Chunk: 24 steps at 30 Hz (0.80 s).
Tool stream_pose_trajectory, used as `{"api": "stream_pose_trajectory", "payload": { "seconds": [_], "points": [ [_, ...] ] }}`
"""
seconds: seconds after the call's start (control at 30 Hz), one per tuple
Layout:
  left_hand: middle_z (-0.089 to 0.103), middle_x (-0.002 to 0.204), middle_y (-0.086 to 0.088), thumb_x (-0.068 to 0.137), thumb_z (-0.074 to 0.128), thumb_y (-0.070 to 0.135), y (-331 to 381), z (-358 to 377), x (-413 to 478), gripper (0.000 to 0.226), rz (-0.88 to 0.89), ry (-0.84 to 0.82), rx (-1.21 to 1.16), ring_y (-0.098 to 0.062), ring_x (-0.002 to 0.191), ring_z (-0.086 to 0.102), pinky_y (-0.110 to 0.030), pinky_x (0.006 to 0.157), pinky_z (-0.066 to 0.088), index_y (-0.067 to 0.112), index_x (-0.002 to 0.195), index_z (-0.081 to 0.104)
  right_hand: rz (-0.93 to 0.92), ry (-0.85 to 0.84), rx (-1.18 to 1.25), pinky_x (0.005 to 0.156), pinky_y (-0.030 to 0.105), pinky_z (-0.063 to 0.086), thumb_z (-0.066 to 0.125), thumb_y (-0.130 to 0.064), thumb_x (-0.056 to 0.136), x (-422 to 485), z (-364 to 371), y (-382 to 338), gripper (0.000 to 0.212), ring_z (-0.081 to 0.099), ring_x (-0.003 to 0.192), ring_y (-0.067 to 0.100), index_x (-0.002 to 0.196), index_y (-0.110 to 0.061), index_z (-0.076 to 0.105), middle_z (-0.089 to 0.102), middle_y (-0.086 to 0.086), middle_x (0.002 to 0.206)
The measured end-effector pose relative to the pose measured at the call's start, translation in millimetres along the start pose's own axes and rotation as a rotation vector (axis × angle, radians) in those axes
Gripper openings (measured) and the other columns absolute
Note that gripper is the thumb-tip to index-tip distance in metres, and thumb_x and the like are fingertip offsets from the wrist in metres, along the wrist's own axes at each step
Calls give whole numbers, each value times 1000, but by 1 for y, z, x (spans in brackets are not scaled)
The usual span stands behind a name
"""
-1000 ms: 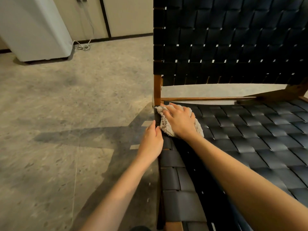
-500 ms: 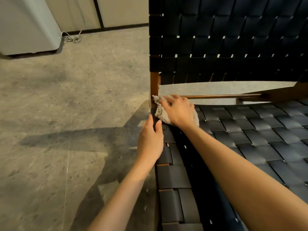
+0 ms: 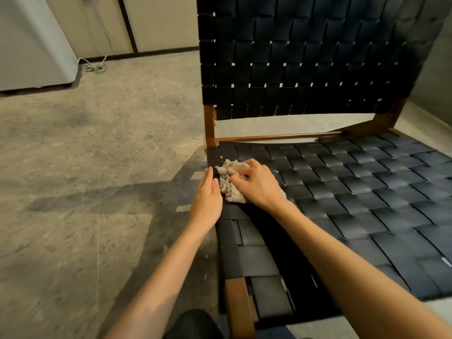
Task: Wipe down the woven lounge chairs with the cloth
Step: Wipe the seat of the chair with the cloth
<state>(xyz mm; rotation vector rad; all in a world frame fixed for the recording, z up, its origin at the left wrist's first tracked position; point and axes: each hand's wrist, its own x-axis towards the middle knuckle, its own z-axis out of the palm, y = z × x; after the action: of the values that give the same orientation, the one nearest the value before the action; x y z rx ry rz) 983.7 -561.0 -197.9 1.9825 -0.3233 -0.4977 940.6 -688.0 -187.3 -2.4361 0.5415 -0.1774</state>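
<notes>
Presently, the cloth (image 3: 230, 189) is found bunched on the rear corner of the woven seat (image 3: 367, 192) on the person's left side, just short of the wooden upright (image 3: 210, 126) that carries the backrest (image 3: 305, 57). It is held under the right hand (image 3: 256, 184), whose fingers are curled down into the fabric, so that the wad is gripped and pressed onto the straps at once. This grip is judged to serve the rubbing, since a loose cloth would slide on the smooth bands.

The left hand (image 3: 208, 199) is laid against the outer edge of the seat, just beside the cloth, with fingers straight and pressed together and nothing held. It is judged to be placed there to steady the chair against the wiping pressure. Contact between its fingertips and the cloth cannot be confirmed.

The corner is taken to be the area in hand. Whether the wide remainder of the seat and the backrest are already wiped cannot be told. Only one chair is in view. A white appliance (image 3: 31, 45) and a coiled cable (image 3: 94, 66) are noted on the floor (image 3: 97, 167), well apart from the work.
</notes>
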Motion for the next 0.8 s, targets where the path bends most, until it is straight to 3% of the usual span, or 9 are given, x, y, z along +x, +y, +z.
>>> {"api": "stream_pose_trajectory", "payload": {
  "seconds": [0.2, 0.4, 0.57, 0.7, 0.8],
  "points": [
    [9, 159, 1, 104, 27, 18, 6, 0, -36, 46, 74, -24, 113, -14, 145, 9, -26, 114, 10, 14, 149, 22, 41, -42, -50, 93, 38, 46, 50, -42, 87, -70, -22, -10, 36, 50, 115, 21, 119, -37, 65, 53, -4, 129],
    [8, 159, -8, 102, 28, 12, 19, 8, -62, 45, 159, -50, 456, -27, 146, -6, -41, 117, -2, 8, 148, 26, 63, -20, -180, 86, 41, 48, 50, -44, 86, -144, -43, -20, 35, 47, 110, 20, 117, -39, 66, 54, -8, 124],
    [11, 159, -8, 103, 29, 25, 22, 6, -73, 48, 220, -72, 601, -26, 146, 0, -37, 117, -1, 9, 148, 23, 73, 64, -280, 82, 38, 45, 50, -47, 86, -184, -53, -14, 33, 44, 106, 16, 114, -42, 66, 54, -12, 121],
    [16, 158, -6, 103, 30, 28, 23, 4, -76, 47, 274, -124, 637, -23, 146, 4, -35, 117, 1, 12, 148, 27, 100, 172, -356, 76, 34, 33, 49, -47, 87, -181, -46, -10, 28, 43, 103, 17, 106, -40, 69, 57, -11, 112],
    [14, 158, -5, 103, 29, 27, 23, 2, -69, 47, 275, -154, 616, -21, 146, 3, -33, 117, 2, 12, 148, 26, 106, 182, -359, 79, 35, 30, 46, -43, 91, -161, -38, -5, 29, 40, 106, 19, 112, -43, 66, 53, -10, 116]
  ]
}}
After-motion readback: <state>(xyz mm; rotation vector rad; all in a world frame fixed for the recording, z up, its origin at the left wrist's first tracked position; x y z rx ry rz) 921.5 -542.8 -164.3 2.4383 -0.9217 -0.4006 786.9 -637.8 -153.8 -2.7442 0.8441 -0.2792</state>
